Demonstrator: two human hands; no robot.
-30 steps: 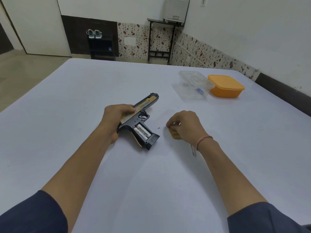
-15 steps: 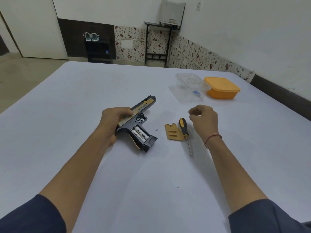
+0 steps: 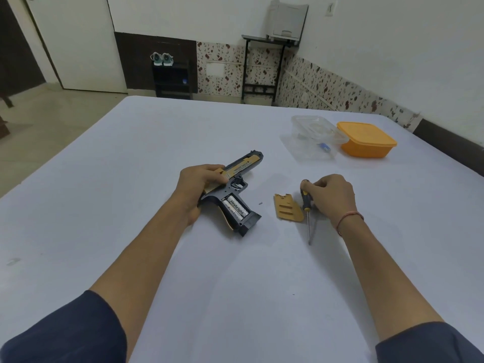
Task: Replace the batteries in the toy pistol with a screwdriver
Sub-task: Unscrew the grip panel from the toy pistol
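1. Fingers point(image 3: 212, 169) of the left hand point(image 3: 199, 187) wrap the toy pistol point(image 3: 245, 163) mid-frame, batteries point(image 3: 234, 206) showing in its open grip.
2. Curled fingertips point(image 3: 310, 185) of the right hand point(image 3: 332, 195) pinch the screwdriver point(image 3: 306, 201) handle right of centre. It's lying on the table point(image 3: 235, 284) beside the tan cover point(image 3: 288, 210).

views: 1, head cam, wide-angle | pos: over near edge of table point(image 3: 131, 179) | aim: fwd + down | range: close, within reach, left hand point(image 3: 201, 184) & right hand point(image 3: 332, 195) mid-frame | top: far table edge, wall point(image 3: 209, 17), floor point(image 3: 52, 121) top-left
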